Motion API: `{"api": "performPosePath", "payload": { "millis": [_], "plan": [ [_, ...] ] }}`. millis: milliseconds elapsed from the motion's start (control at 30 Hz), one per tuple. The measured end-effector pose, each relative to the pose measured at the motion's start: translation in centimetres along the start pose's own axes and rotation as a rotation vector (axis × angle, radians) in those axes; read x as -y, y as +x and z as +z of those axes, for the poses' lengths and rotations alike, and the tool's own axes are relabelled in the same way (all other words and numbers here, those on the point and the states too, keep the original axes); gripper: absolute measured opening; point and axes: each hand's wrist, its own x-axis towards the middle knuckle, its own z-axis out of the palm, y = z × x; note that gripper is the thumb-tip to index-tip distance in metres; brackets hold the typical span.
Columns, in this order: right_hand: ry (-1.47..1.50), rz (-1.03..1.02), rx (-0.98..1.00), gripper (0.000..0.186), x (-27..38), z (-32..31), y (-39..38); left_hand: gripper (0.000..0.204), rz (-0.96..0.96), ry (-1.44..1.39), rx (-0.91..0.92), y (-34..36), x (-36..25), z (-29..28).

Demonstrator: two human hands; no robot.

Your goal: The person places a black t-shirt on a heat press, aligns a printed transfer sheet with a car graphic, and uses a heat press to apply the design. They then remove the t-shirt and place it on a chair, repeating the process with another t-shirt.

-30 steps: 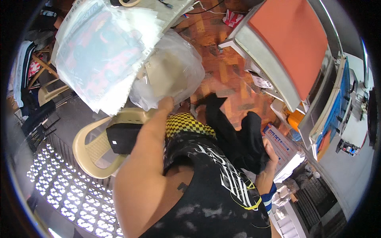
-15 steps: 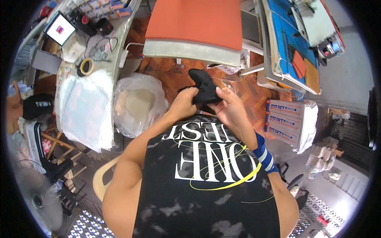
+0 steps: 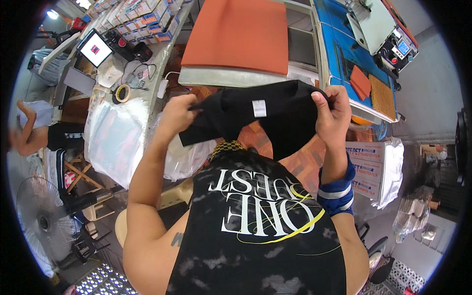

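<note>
Here, up in front of the chest: a black garment (image 3: 275, 115) stretched wide between both hands, just below the middle of the view, white label (image 3: 259, 108) showing near its centre. At nine o'clock of the cloth, left hand (image 3: 178, 112) closed on the edge, fingers curled tight and pinching a bunched fold. At three o'clock, right hand (image 3: 333, 114) gripping the other edge, thumb on top, fingers wrapped behind and pressed together over the fabric. Blue-and-white wristband (image 3: 337, 189) on the right forearm, toward five o'clock of the garment.

Beyond the cloth, at twelve o'clock: heat press with an orange pad (image 3: 236, 37) on a pale metal base, close behind the raised garment. Further round at one to two o'clock, a blue desk (image 3: 339, 44) carrying a grey machine with a small control panel (image 3: 391, 37), plus an orange mat (image 3: 361, 82) and a brown mat (image 3: 382, 96) side by side.

At ten o'clock, a long cluttered desk (image 3: 157, 73) with a small lit screen (image 3: 95, 48), a roll of tape (image 3: 121, 93) and tangled cables. Under it, around nine o'clock, clear plastic bags (image 3: 115, 140) heaped together. At eight o'clock, a standing fan (image 3: 44, 221); far out at nine, another person (image 3: 34, 130) partly in view, well apart. At three to four o'clock, stacked white cartons (image 3: 366, 169) on the floor near the wristband.
</note>
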Motion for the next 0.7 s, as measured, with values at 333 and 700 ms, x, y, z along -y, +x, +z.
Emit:
{"api": "performPosePath", "payload": {
  "millis": [333, 700],
  "plan": [
    [-0.263, -0.028, 0.527, 0.020, -3.3, -2.0, 4.2, 0.023, 0.086, -0.027, -0.356, -2.4, -1.7, -13.4],
    [-0.259, 0.143, 0.151, 0.029, -2.8, 4.7, 5.3, 0.022, 0.096, -0.498, -0.413, 5.8, 9.0, -11.5]
  ]
}}
